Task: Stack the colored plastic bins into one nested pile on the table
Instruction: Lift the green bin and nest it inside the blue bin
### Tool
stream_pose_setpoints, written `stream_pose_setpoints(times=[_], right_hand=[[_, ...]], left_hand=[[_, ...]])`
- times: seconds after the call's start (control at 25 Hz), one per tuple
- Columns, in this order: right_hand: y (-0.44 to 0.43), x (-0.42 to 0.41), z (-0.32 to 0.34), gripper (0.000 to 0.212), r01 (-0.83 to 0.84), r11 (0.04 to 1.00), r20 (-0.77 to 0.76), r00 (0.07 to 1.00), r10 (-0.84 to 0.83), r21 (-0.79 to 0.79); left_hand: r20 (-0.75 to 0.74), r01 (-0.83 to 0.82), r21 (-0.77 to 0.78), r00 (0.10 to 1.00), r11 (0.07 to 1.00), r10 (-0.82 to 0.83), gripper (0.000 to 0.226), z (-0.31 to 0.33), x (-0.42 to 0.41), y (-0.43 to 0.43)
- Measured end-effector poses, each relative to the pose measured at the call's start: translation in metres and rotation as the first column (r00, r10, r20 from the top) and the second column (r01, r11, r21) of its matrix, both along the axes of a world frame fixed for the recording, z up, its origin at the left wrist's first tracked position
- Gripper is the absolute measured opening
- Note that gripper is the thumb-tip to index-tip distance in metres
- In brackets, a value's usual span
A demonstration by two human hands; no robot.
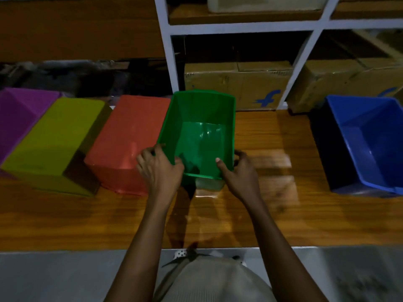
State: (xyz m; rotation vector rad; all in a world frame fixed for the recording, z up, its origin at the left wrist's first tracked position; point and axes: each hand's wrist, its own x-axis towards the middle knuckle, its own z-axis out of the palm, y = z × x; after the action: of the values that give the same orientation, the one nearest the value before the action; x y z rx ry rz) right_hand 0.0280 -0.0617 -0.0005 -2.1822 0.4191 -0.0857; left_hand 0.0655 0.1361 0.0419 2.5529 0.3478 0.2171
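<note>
Green bin (pixel 199 136) sits mid-bench (pixel 261 214), both hands clamped on its near rim: left hand (pixel 160 168) at 9 o'clock, right hand (pixel 237 173) at 3. Best lifted level, then lowered squarely into the blue bin (pixel 370 136) at 3 o'clock.

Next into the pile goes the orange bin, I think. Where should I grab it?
The orange bin looks upside down, base up, so no rim shows to hook. Come from above and clamp its two long side walls with both hands, then flip it.
</note>
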Motion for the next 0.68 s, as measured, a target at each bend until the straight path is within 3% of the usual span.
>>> stream_pose_setpoints(times=[0.16,0.36,0.52,0.68], right_hand=[[0.005,0.0,-0.004,0.038,0.132,0.986,0.033,0.991,-0.129,-0.103],[-0.006,-0.019,-0.01,0.057,0.312,0.942,0.183,0.94,-0.288,-0.119],[-0.013,-0.031,-0.003,0.044,0.437,0.897,0.286,0.87,-0.4,-0.073],[-0.019,-0.041,0.003,0.03,0.439,0.898,0.336,0.848,-0.41,-0.013]], left_hand=[[-0.042,0.046,-0.097,0.998,0.994,-0.05,0.058,0.0,0.016,0.01],[-0.049,0.032,-0.57,0.996,0.821,-0.073,0.056,0.0,0.023,0.012],[-0.152,0.089,-0.482,0.971,0.871,-0.184,0.038,0.006,0.028,-0.011],[-0.025,0.192,-0.375,0.976,0.907,-0.217,0.036,0.028,0.049,-0.031]])
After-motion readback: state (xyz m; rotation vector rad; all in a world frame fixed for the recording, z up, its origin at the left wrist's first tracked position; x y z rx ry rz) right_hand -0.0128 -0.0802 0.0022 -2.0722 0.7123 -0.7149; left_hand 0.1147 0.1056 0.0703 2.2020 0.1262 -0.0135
